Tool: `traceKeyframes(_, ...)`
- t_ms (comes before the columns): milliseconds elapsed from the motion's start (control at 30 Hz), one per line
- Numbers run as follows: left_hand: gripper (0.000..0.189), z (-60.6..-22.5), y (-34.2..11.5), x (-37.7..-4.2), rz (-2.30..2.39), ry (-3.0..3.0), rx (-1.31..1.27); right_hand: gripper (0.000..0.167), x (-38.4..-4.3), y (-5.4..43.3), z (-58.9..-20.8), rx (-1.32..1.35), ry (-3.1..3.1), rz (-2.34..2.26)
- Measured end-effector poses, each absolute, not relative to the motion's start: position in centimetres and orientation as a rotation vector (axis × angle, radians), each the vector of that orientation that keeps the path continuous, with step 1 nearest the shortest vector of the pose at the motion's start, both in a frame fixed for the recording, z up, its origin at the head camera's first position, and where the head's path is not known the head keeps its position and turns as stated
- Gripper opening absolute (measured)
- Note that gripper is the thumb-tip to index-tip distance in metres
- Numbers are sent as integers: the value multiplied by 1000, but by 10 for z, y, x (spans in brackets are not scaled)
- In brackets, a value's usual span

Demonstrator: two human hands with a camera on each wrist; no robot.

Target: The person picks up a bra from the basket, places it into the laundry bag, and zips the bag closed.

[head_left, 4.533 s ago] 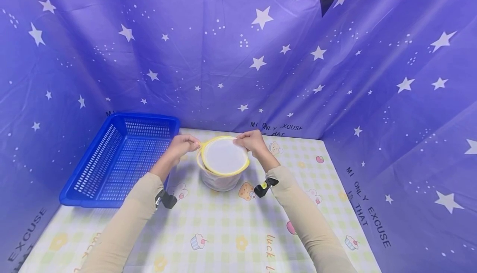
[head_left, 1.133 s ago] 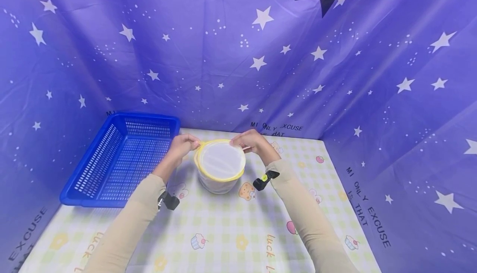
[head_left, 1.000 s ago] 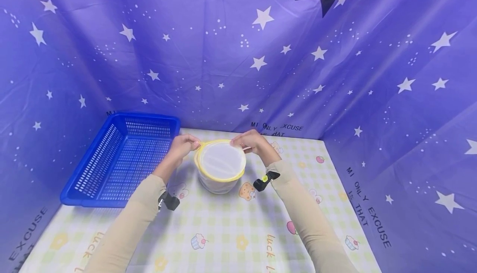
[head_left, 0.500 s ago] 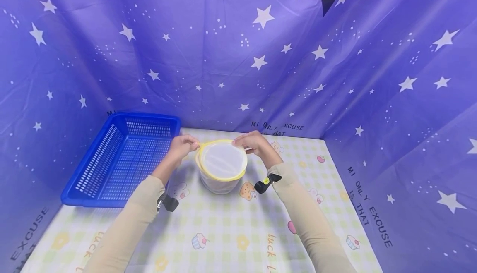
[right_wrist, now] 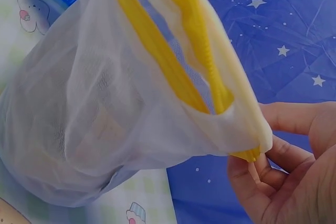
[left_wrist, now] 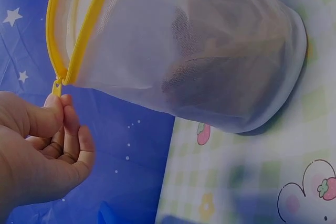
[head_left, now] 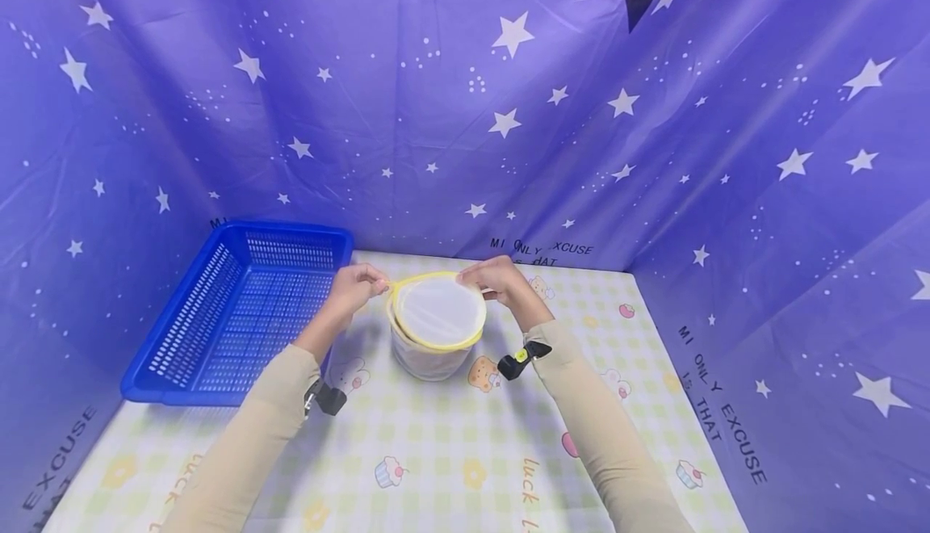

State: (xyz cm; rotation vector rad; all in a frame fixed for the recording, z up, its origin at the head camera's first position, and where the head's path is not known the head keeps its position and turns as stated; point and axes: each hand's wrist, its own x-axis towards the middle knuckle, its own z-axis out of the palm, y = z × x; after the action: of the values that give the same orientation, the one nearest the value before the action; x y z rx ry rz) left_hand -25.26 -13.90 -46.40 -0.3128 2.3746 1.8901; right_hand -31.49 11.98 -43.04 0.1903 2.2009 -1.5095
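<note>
A round white mesh laundry bag (head_left: 433, 362) stands on the table, its flat lid (head_left: 441, 311) edged by a yellow zipper. The zipper is partly undone: in the left wrist view its two yellow edges spread apart above the pull. Thumb and forefinger of my left hand (head_left: 354, 289) pinch the yellow zipper pull (left_wrist: 56, 88). On the far right side, my right hand (head_left: 497, 281) pinches the lid's edge by the zipper's yellow end (right_wrist: 251, 154). Through the mesh, a dark brownish thing (left_wrist: 210, 74) shows blurred inside the bag.
To the left stands a blue plastic basket (head_left: 163, 394) with perforated walls. A checked cloth with cartoon prints (head_left: 429, 444) covers the table. Purple star-patterned curtains (head_left: 436, 113) hang close behind and at both sides.
Over the last second the lid has shifted slightly right, and the gap at the bag's left rim has widened. My right hand has moved slightly right; both hands keep their pinch.
</note>
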Motion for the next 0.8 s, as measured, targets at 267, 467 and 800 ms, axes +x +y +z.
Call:
traceKeyframes(267,9,-464,-137,-252,1856,2374,-312,29,-313,122,-435,181,2234,-1559)
traceKeyframes(467,8,-465,-138,-251,1835,2385,-299,26,-313,121,-437,207,2244,-1602)
traceKeyframes(800,10,-463,-140,-252,1864,2383,-275,30,-312,121,-437,207,2241,-1599)
